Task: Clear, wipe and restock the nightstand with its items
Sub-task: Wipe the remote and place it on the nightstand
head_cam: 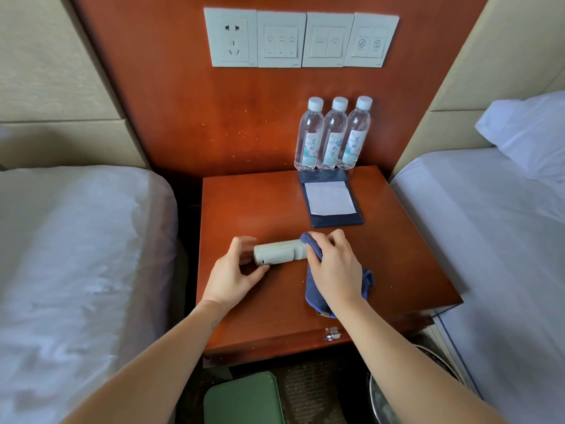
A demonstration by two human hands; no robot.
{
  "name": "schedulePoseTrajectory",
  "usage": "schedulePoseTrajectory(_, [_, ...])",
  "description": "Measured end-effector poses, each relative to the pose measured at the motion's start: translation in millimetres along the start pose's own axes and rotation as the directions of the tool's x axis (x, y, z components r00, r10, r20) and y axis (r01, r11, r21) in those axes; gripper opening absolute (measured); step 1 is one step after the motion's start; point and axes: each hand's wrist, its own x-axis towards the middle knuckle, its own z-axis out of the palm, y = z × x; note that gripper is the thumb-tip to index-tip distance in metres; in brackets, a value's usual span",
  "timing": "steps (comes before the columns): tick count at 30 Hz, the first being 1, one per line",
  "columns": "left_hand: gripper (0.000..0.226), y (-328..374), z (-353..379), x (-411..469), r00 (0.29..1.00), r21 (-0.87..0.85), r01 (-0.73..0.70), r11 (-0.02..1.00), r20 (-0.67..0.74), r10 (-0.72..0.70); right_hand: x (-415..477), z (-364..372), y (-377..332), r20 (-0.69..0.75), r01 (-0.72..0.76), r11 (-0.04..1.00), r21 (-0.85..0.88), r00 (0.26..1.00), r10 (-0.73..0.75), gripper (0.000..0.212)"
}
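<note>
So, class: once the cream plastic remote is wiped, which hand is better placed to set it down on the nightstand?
Left, probably. The left hand grips the cream plastic remote, while the right hand is busy with the blue cloth.

The right end of the remote control (278, 252) is covered by the blue cloth (315, 289) and the right hand (334, 267), so its full length cannot be told. The left hand (234, 270) has motion-blurred fingertips (244, 241), and whether they press the remote is unclear. Much of the cloth lies hidden under the right hand. The notepad holder (331, 200) hides the bases of the three water bottles (333, 136); their label print is too small to read. The green stool (244, 397) and a metal bin (379, 399) are cut off by the bottom edge. The switch panel (370, 41) icons are too faint to make out.
</note>
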Motion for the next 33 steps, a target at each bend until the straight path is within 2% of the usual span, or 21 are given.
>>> schedulePoseTrajectory(5, [0.028,1.0,-0.2,2.1,0.999,-0.024,0.047,0.999,0.000,-0.047,-6.8,4.9,-15.1,-0.037,0.017,1.000,0.025,0.999,-0.016,0.026])
schedulePoseTrajectory(10, [0.028,0.1,-1.8,-0.6,0.999,0.042,-0.006,0.999,-0.031,0.007,-19.4,26.4,-69.6,-0.007,0.223,0.973,0.053,0.975,-0.223,0.031])
schedulePoseTrajectory(13, [0.026,0.0,-2.5,0.3,1.000,0.012,-0.005,1.000,-0.023,0.005,-17.4,20.9,-49.7,-0.010,0.293,0.955,0.042,0.956,-0.293,0.033])
schedulePoseTrajectory(14, [0.025,0.3,-2.0,0.7,1.000,-0.028,0.014,1.000,-0.012,-0.014,-15.8,15.0,-32.4,-0.017,0.245,0.968,0.052,0.969,-0.245,0.033])
schedulePoseTrajectory(16, [0.025,1.6,-1.1,1.0,0.999,-0.075,0.051,0.996,0.007,-0.051,-9.0,-0.5,4.3,0.002,0.037,0.996,0.083,0.999,-0.037,0.033])
schedulePoseTrajectory(18, [0.025,2.0,-1.1,0.9,0.998,-0.072,0.060,0.996,0.019,-0.059,0.3,-10.1,30.1,0.077,-0.183,0.980,0.077,0.981,0.177,0.031])
schedulePoseTrajectory(21, [0.025,4.2,-0.5,0.3,0.998,-0.068,0.062,0.996,0.022,-0.060,4.1,-9.5,32.7,0.132,-0.298,0.951,0.086,0.949,0.285,0.029])
schedulePoseTrajectory(23, [0.024,4.9,-0.4,0.8,0.998,-0.068,0.060,0.996,0.019,-0.059,10.3,-7.6,26.1,0.136,-0.397,0.893,0.211,0.917,0.375,0.025])
schedulePoseTrajectory(25, [0.024,6.2,-1.3,0.9,0.999,-0.043,0.042,0.998,0.017,-0.041,23.1,-8.6,21.6,0.249,-0.548,0.776,0.312,0.835,0.490,0.028])
schedulePoseTrajectory(27, [0.025,5.5,-1.6,0.8,1.000,-0.021,0.023,1.000,0.016,-0.023,29.2,-12.3,16.1,0.398,-0.628,0.727,0.278,0.764,0.508,0.037])
schedulePoseTrajectory(28, [0.025,5.1,-1.5,0.5,1.000,-0.017,0.015,1.000,0.017,-0.015,27.8,-13.4,14.1,0.427,-0.615,0.746,0.253,0.763,0.485,0.040])
schedulePoseTrajectory(30, [0.024,5.4,-1.2,0.1,1.000,-0.019,0.009,1.000,0.015,-0.008,23.1,-15.1,11.8,0.435,-0.583,0.766,0.270,0.784,0.443,0.041])
schedulePoseTrajectory(33, [0.024,4.5,-1.4,0.8,1.000,-0.028,0.010,1.000,0.010,-0.010,19.7,-16.4,9.4,0.440,-0.647,0.681,0.344,0.751,0.492,0.045])
